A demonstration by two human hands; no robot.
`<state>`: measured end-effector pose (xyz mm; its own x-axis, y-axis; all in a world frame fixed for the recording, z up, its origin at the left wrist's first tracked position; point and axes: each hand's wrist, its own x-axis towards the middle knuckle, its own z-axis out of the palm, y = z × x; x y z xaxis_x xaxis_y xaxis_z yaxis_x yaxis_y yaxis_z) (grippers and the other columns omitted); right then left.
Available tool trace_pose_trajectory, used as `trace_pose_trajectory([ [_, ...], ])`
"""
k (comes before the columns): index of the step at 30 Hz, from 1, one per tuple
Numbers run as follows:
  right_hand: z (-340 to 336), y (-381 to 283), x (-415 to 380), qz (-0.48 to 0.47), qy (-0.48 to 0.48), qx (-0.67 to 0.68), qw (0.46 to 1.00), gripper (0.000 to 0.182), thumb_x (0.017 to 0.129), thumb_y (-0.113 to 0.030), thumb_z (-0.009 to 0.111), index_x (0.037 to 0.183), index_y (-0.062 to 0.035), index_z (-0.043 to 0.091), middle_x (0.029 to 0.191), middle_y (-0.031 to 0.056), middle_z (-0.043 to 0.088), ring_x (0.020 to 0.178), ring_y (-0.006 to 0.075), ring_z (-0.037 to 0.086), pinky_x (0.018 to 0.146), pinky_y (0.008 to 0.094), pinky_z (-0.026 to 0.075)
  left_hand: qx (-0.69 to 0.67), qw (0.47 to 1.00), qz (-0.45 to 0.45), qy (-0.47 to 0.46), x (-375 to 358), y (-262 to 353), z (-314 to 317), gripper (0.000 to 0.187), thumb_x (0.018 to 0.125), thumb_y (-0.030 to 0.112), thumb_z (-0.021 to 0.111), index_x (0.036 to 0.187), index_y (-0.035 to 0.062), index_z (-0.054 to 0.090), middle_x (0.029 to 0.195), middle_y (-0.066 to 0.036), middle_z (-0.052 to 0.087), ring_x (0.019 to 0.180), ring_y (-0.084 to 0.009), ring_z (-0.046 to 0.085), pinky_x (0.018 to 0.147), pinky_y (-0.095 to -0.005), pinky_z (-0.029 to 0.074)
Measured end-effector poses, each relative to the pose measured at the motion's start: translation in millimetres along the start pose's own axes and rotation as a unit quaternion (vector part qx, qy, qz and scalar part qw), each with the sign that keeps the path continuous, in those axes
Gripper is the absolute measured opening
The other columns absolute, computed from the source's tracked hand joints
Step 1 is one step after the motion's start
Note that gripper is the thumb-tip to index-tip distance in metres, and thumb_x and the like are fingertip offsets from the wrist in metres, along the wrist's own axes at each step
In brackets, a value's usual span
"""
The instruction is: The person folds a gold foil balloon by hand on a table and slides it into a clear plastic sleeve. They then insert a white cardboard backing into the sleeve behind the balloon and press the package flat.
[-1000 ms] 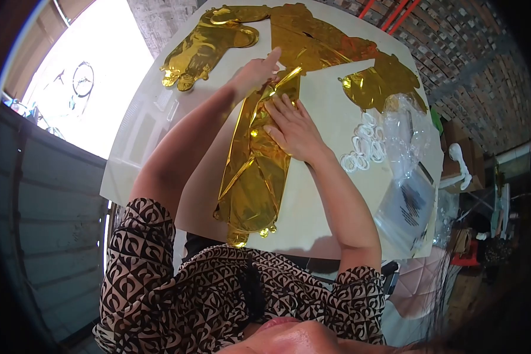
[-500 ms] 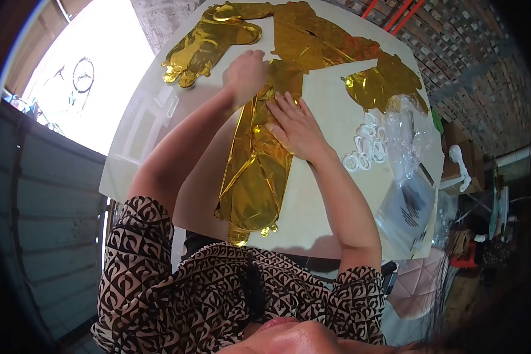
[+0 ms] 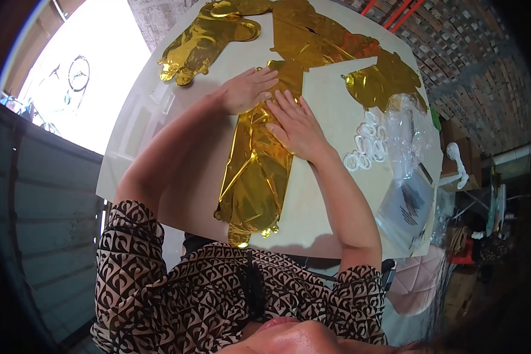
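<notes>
A long folded sheet of shiny gold foil point(image 3: 255, 189) lies on the pale table in front of me, creased along its length. My left hand point(image 3: 246, 91) rests across the foil's upper left part, fingers stretched to the right. Beside it, my right hand point(image 3: 296, 125) lies flat on the foil's right edge with its fingers spread. The two hands are close together, and neither grips anything. Small rounded tabs of foil stick out at the near end.
More gold foil pieces lie at the far left point(image 3: 203, 44), far middle point(image 3: 312, 35) and right point(image 3: 383, 82) of the table point(image 3: 318, 218). White rings point(image 3: 367, 141), clear plastic wrap point(image 3: 404, 133) and a clear printed bag point(image 3: 406, 203) lie on the right.
My left hand has opened from a closed shape and come down onto the foil, its fingers now stretched out. My right hand has stayed in place.
</notes>
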<state>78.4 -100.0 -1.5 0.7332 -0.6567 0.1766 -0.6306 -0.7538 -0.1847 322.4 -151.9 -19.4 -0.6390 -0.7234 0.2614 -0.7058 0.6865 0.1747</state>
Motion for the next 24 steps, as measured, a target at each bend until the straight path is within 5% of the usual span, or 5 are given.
trace_pose_trajectory([
  [7, -12.3, 23.1, -0.9, 0.039, 0.06, 0.193, 0.979, 0.057, 0.108, -0.035, 0.041, 0.156, -0.006, 0.034, 0.165, 0.0162, 0.026, 0.155, 0.0304, 0.019, 0.126, 0.0454, 0.012, 0.004, 1.0, -0.005, 0.022, -3.5, 9.7, -7.3, 0.052, 0.108, 0.031, 0.038, 0.15, 0.0011, 0.042, 0.161, -0.015, 0.036, 0.151, -0.0303, 0.029, 0.124, -0.045, 0.024],
  [13, -12.9, 43.9, 12.9, 0.091, -0.027, -0.019, 0.995, 0.058, 0.109, -0.036, 0.037, 0.157, -0.0048, 0.031, 0.165, 0.017, 0.025, 0.155, 0.0319, 0.018, 0.125, 0.0448, 0.013, 0.004, 1.0, -0.016, 0.008, -3.2, 9.7, -2.2, 0.052, 0.108, 0.029, 0.04, 0.152, 0.0013, 0.039, 0.162, -0.014, 0.033, 0.152, -0.0309, 0.027, 0.125, -0.0456, 0.021],
  [24, -20.6, -20.7, -52.9, -0.015, -0.058, -0.015, 0.998, 0.066, 0.103, -0.031, 0.048, 0.157, 0.0014, 0.027, 0.165, 0.0217, 0.022, 0.154, 0.0371, 0.017, 0.126, 0.0478, 0.011, 0.034, 0.999, -0.026, -0.015, -1.4, 5.7, 1.9, 0.053, 0.109, 0.031, 0.035, 0.154, 0.0028, 0.037, 0.163, -0.013, 0.032, 0.152, -0.0288, 0.025, 0.126, -0.0441, 0.02],
])
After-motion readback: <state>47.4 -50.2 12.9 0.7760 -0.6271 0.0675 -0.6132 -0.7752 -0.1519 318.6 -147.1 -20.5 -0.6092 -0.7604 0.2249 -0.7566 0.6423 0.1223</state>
